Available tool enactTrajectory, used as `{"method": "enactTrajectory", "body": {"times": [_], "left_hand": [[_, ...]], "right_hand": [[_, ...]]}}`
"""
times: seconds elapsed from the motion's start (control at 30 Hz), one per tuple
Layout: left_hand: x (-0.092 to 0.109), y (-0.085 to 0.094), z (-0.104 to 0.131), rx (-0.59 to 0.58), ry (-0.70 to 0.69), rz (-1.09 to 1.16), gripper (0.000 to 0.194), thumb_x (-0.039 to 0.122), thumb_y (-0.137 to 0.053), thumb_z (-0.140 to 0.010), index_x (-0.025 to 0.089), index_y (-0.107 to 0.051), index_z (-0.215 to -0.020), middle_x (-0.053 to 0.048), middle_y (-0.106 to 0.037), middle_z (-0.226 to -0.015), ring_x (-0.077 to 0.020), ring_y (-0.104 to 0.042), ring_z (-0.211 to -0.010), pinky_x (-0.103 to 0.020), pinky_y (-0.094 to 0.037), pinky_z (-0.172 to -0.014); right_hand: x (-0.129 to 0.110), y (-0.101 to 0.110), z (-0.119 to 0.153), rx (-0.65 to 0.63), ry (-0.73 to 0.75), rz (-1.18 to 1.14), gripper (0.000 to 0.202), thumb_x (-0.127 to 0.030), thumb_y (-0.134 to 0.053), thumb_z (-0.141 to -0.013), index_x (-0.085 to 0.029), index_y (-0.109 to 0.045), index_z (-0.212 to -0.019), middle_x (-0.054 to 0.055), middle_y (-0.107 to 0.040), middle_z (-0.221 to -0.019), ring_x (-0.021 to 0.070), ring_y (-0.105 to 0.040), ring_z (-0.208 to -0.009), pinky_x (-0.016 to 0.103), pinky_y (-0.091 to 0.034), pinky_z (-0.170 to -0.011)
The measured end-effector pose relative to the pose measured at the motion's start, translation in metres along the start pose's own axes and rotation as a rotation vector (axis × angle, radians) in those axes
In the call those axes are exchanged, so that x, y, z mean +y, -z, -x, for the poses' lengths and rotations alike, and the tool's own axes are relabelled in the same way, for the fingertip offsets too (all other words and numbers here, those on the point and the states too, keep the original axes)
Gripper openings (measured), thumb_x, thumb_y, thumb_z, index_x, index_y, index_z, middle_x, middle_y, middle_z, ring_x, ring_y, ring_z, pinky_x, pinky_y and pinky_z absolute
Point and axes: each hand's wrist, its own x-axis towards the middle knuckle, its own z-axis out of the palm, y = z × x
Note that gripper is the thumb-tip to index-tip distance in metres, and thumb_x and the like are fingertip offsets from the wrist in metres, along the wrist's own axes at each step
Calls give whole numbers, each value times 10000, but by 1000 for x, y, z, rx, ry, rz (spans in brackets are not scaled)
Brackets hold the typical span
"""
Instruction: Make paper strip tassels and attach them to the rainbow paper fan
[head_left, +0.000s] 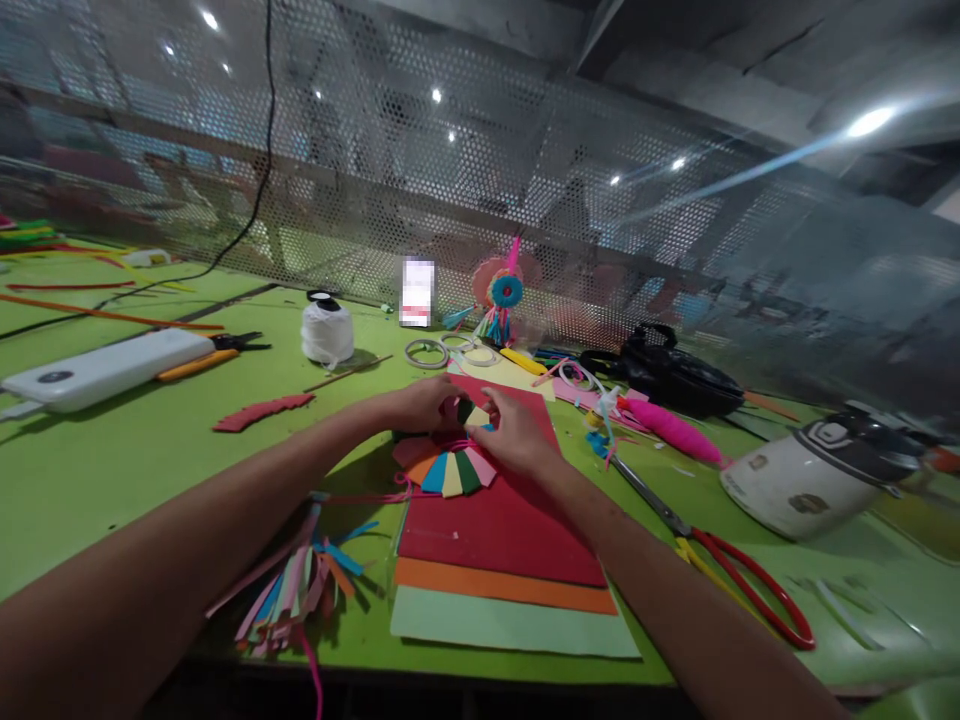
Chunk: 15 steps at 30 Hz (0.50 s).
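Note:
A ring of multicoloured paper pieces (451, 473), in orange, blue, yellow, green and pink, fans out over a red sheet (499, 535). My left hand (427, 405) pinches its far left part with curled fingers. On the opposite side my right hand (517, 430) grips the far right part, thumb and fingertips close together. Both hands partly hide the ring's far side. Pink cord (403, 488) runs by its near left edge. Orange (510, 588) and pale green sheets (517, 622) stick out under the red one. A tassel of coloured paper strips (292, 590) lies beneath my left forearm.
Large scissors (697, 540) and a white-and-black container (817, 475) lie right. A white thread spool (327, 333), pliers (210, 357), a white power strip-like block (112, 368) and crinkled red paper (262, 411) are left. Behind stand a lit phone (417, 292) and a paper ornament (504, 292).

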Motion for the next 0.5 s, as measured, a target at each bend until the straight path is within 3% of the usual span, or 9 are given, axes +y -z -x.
{"method": "enactTrajectory", "body": {"times": [0.2, 0.5], "left_hand": [[4, 1, 1, -15, 9, 0, 150, 135, -540, -627, 151, -580, -771, -33, -596, -757, -128, -497, -611, -221, -351, -539], [0, -6, -1, 14, 13, -36, 198, 170, -557, -637, 157, -603, -829, -45, -606, -786, -155, -519, -673, -238, -389, -589]], "right_hand": [[0, -5, 3, -14, 31, 49, 686, -364, -641, -678, -116, -455, -1290, 154, -586, -1133, 265, -543, -1029, 365, -456, -826], [-2, -12, 5, 16, 16, 135, 661, -279, -566, -702, -126, -418, -1328, 165, -546, -1240, 273, -528, -1078, 374, -425, -887]]}}
